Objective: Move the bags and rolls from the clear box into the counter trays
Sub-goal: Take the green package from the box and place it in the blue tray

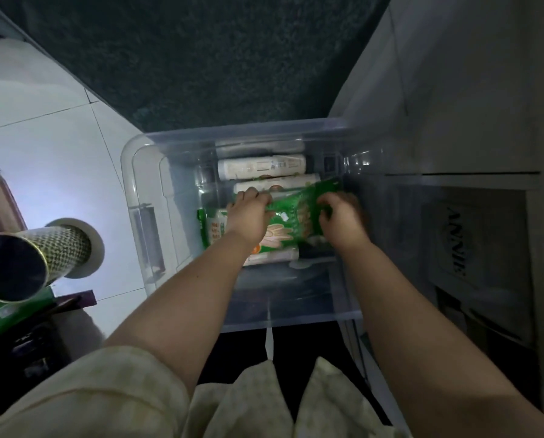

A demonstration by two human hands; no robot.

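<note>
Here, both hands were down inside the box (138, 191): the left hand (248, 216) curled over the upper edge of the green bag (291, 216), the right hand (340, 216) clenched on its right side, likely a two-sided grip to lift the floppy thing level. The bag lay low in the box, on other packs (215, 226). Beyond, two rolls (261, 167) lay side by side near the far wall. No trays showed.

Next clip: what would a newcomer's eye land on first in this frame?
The bright green bag in the middle of the clear box stands out first, gripped by the left hand and the right hand at its two sides. Behind it, white rolls lie towards the far wall. At the left, outside the box, a patterned tube points toward the camera.
</note>
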